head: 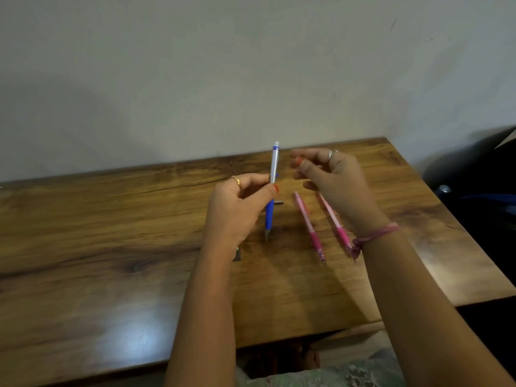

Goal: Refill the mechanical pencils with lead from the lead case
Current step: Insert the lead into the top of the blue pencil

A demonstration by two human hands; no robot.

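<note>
Blue-and-white mechanical pencil is up off the wooden table, near-vertical, cap end up, metal tip down and clear of the surface. Left hand pinches it mid-barrel between thumb and fingers; gold ring visible on that hand.

Right hand hovers just right of the pencil's top end, not touching it. Thumb and forefinger are brought together as if pinching something small; whether a lead sits between them is too fine to tell. Silver ring on one finger, pink band around the wrist.

Two pink mechanical pencils lie flat on the table under and beside the right hand, roughly parallel, tips toward the person. The right-side one is partly hidden by the wrist.

Small dark object lies on the table just behind the blue pencil; cannot say if it is the lead case. Another small dark piece pokes out from under the left wrist.

Head view only.
</note>
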